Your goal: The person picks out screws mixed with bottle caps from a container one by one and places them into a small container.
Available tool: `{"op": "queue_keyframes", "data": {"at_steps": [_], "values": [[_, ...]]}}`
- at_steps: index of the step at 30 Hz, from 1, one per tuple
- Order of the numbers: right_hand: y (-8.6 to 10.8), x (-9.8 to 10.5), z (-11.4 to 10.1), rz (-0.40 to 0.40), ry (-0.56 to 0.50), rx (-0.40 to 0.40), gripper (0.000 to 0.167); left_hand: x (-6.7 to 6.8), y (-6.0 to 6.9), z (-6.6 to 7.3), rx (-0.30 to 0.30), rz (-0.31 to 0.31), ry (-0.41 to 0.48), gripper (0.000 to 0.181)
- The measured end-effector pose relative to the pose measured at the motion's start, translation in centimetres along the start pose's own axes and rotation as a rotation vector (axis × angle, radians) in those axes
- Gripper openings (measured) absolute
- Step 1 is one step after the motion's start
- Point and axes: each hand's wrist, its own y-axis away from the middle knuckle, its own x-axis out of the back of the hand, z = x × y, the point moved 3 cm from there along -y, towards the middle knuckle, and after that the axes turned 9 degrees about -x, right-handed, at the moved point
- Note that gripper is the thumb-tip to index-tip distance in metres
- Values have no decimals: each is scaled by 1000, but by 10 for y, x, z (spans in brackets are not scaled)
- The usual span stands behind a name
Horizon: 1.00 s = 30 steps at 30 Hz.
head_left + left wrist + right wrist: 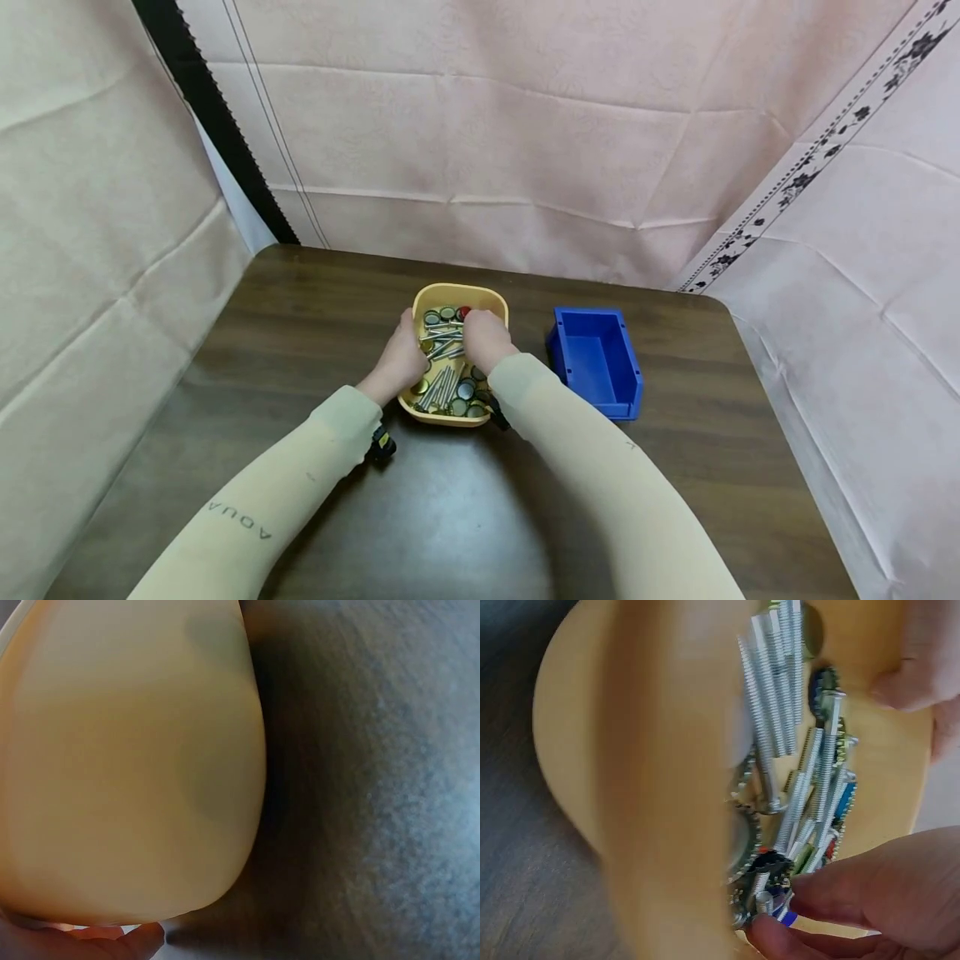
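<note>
A yellow container (453, 421) holds silvery bolts (442, 388) and bottle caps (466, 389). At its left side my left hand (400, 360) grips the wall, the thumb over the rim; in the left wrist view, fingers of this hand (90, 941) lie along the container's outside (135, 772). My right hand (487, 340) reaches over the right rim into the far part. In the right wrist view, the right hand's thumb and finger (840, 907) are among caps and bolts (802, 802), close round a small piece; whether they pinch it is unclear.
A blue open bin (597, 358) stands to the right of the yellow container on the dark wooden table (300, 333). Pale cloth (525, 150) hangs behind the table and at both sides. A dark strap device (381, 444) is on the left wrist.
</note>
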Motion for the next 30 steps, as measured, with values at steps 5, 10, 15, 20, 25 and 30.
{"op": "queue_keyframes", "data": {"at_steps": [5, 10, 15, 20, 25, 30], "values": [[-1, -5, 0, 5, 7, -36, 14, -2, 0, -1, -7, 13, -7, 95], [-1, -6, 0, -5, -3, -64, 20, -3, 0, 0, -12, 21, -12, 95], [1, -6, -2, -9, -52, -70, 24, -2, 2, 1, -9, 25, -28, 96], [2, -5, -3, 21, -68, -69, 26, -1, 2, 2, -16, 34, -29, 96], [3, -4, -4, 28, -78, -91, 28, -2, 2, 2, -12, 25, -32, 95], [4, 3, -6, 65, -13, -75, 27, -2, 1, 2, -17, 29, -39, 94]]}}
